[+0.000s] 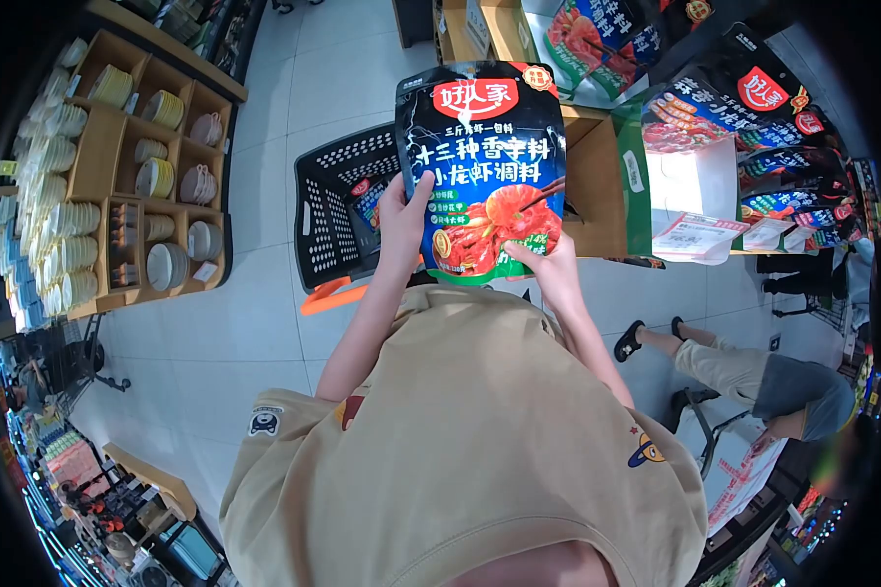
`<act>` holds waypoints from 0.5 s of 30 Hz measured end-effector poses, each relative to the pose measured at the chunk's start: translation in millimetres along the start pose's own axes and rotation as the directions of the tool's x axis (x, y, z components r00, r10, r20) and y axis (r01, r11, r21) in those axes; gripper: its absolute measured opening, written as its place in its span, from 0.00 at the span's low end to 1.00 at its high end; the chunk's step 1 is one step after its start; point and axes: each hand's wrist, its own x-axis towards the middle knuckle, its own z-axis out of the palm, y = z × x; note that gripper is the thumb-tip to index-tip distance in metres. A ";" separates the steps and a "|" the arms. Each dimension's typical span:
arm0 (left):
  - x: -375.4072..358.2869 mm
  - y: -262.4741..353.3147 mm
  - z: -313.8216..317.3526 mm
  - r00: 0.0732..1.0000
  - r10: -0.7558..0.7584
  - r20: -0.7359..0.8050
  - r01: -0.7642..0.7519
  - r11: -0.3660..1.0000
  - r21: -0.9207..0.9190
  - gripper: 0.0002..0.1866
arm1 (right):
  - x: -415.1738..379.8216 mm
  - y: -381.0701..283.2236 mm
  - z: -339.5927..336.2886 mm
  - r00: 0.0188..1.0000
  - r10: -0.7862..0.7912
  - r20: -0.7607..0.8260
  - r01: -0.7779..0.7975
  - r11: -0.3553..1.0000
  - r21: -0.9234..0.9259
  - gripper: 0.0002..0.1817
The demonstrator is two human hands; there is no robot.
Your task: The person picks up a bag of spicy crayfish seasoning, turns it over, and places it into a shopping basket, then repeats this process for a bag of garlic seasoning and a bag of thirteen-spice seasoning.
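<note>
We note a large seasoning packet point(482, 171) held upright in front of the wearer, its printed face with the red crayfish picture turned toward the camera. The left hand point(402, 223) is clamped on the packet's left edge, thumb across the front and fingers behind it. The right hand point(546, 266) grips the lower right corner, thumb on the front face near the bottom edge. Both hands are closed on the packet; it touches nothing else that we can see.

Directly behind and below the packet stands a black shopping basket point(335, 210) with perforated walls and an orange handle point(333, 295) at its near rim, resting on the pale tiled floor point(264, 323). Another packet of similar print lies inside the basket; how it sits there we cannot tell.

To the right, a wooden display stand point(595, 186) carries more packets of the same brand point(715, 108), stacked and leaning. A white price card point(697, 235) lies at its front edge.

To the left, wooden shelves point(117, 176) hold stacks of bowls and plates point(64, 259) in separate compartments.

At lower right another person's legs point(734, 367) show, in sandals and shorts, well apart from the wearer's hands. The wearer's beige shirt point(460, 450) fills the lower centre.
</note>
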 end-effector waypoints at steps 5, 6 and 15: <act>-2.0 6.5 6.1 0.997 -0.071 -0.028 0.067 0.989 -0.128 0.08 | 3.2 1.3 -4.7 0.999 0.028 0.042 -0.028 1.000 -0.001 0.20; -1.4 5.9 5.7 0.997 -0.074 -0.036 0.070 0.991 -0.118 0.08 | 3.5 1.9 -5.6 0.998 0.031 0.056 -0.031 1.000 0.001 0.20; 9.5 -4.0 1.9 0.987 -0.122 -0.101 0.108 0.985 -0.132 0.08 | 1.5 -5.9 -14.1 0.990 -0.002 0.142 -0.019 0.989 0.149 0.22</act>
